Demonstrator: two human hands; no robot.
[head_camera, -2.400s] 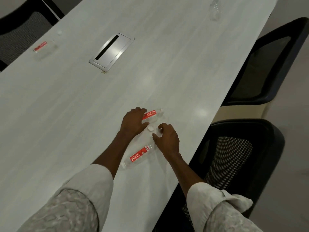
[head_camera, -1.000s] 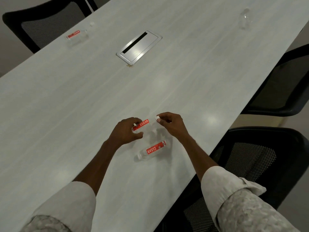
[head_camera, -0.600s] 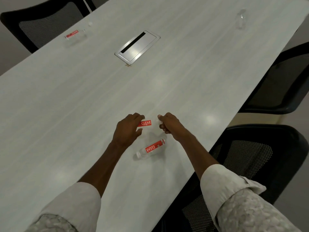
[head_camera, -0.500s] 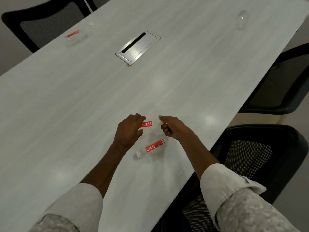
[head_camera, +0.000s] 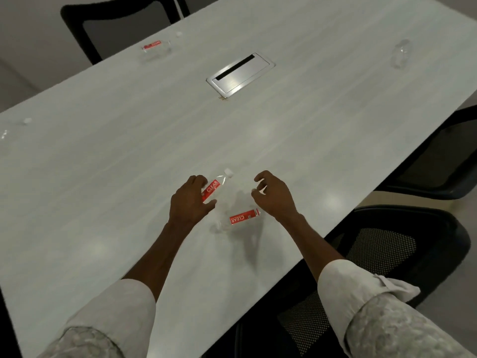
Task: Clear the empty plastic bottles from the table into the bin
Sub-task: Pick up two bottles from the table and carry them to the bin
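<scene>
Pale grey wood-grain covers the long table [head_camera: 129, 151], and on it the person's two hands work close to the near edge. The left hand [head_camera: 187, 202] is closed around a clear plastic bottle [head_camera: 215, 186] with a red label; the bottle points toward 1 o'clock and its white cap [head_camera: 229, 172] is on the neck. The right hand [head_camera: 275, 196] is at 3 o'clock of that bottle, apart from it, with the fingers curled loosely and spread; it grips nothing.

A second bottle [head_camera: 238, 219] with the same red label lies flat on the table at 6 o'clock of the gap between the hands, just beside the right wrist. I cannot tell if it touches the wrist.

Well apart, at 11 o'clock near the far edge, a third bottle [head_camera: 154, 47] lies on its side, with a small white cap [head_camera: 179, 34] near it. At 2 o'clock, far away, a crumpled clear bottle [head_camera: 400, 54] without visible label rests on the table. Another small cap [head_camera: 26, 120] sits at 9 o'clock near the left edge.

A metal cable hatch [head_camera: 240, 73] is set in the table at 12 o'clock. Black mesh chairs [head_camera: 387, 254] stand at 4 o'clock.
</scene>
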